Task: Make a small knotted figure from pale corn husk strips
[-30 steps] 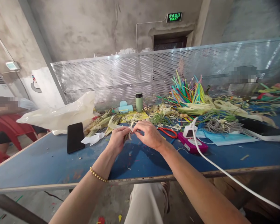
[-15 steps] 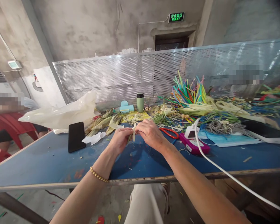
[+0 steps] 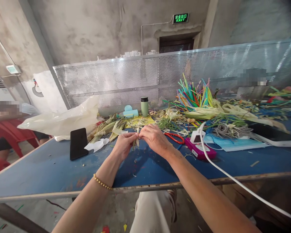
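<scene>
Above the blue table (image 3: 50,174), my left hand (image 3: 123,145) and my right hand (image 3: 154,137) meet at the fingertips. Between them they pinch a pale strip of husk (image 3: 137,141), its end hanging below the fingers. Both hands are closed, and the exact grip is partly hidden by the fingers. Just behind lie dried husks (image 3: 106,127) and a pile of pale scraps (image 3: 140,122). Red-handled scissors (image 3: 175,138) rest to the right of my right hand.
A black phone (image 3: 78,144) and white paper (image 3: 97,144) lie left. A green bottle (image 3: 144,106) stands behind. To the right are a magenta box (image 3: 200,149), a white cable (image 3: 229,176) and colourful stems (image 3: 195,94). A person (image 3: 26,108) sits far left.
The strip between my fingers has turned and shows less of its upper end. My fingertips have drawn closer together. The whole view has shifted slightly.
</scene>
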### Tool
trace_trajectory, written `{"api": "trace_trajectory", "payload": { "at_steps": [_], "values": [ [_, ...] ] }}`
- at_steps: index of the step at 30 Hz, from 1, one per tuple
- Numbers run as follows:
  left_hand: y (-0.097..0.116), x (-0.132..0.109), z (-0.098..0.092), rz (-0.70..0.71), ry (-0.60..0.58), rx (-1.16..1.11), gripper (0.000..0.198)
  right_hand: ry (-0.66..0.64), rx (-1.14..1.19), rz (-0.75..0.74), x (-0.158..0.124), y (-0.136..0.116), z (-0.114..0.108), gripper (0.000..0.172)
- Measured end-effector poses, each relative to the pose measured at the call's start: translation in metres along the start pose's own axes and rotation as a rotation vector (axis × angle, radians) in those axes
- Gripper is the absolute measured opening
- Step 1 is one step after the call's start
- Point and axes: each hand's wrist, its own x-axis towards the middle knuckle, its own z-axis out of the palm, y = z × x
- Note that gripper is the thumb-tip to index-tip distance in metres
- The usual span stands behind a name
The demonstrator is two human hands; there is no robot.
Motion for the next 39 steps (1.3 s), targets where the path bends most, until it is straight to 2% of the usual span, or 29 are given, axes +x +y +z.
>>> {"api": "trace_trajectory", "payload": {
  "at_steps": [6,11,14,18,22,27,30,35,39],
  "values": [
    [0.0,-0.001,0.0,0.026,-0.01,0.025,0.024,0.004,0.016,0.022,0.0,0.001,0.001,0.014],
    [-0.002,0.001,-0.001,0.053,0.061,0.074,0.025,0.055,0.037,0.049,0.0,0.0,0.003,0.011],
    [-0.002,0.002,-0.002,0.072,0.133,0.055,0.027,0.111,0.027,0.056,0.001,-0.005,0.001,0.016],
    [-0.003,0.004,-0.002,0.089,0.178,-0.02,0.03,0.057,-0.059,-0.061,0.002,-0.014,-0.001,0.02],
    [-0.002,0.004,-0.002,0.008,0.125,-0.105,0.025,-0.01,-0.184,-0.161,0.002,-0.022,0.004,0.02],
    [-0.002,0.004,-0.001,-0.05,0.088,-0.131,0.018,0.013,-0.274,-0.228,0.003,-0.025,0.009,0.026],
    [-0.003,0.003,-0.001,-0.05,0.089,-0.129,0.018,0.046,-0.17,-0.151,0.004,-0.025,0.008,0.021],
    [-0.001,0.002,0.0,0.006,0.066,-0.065,0.022,0.162,0.106,0.2,0.003,-0.017,0.011,0.015],
    [0.002,0.001,0.0,-0.011,0.073,-0.028,0.025,0.162,0.164,0.329,0.002,-0.01,0.014,0.014]
  ]
}}
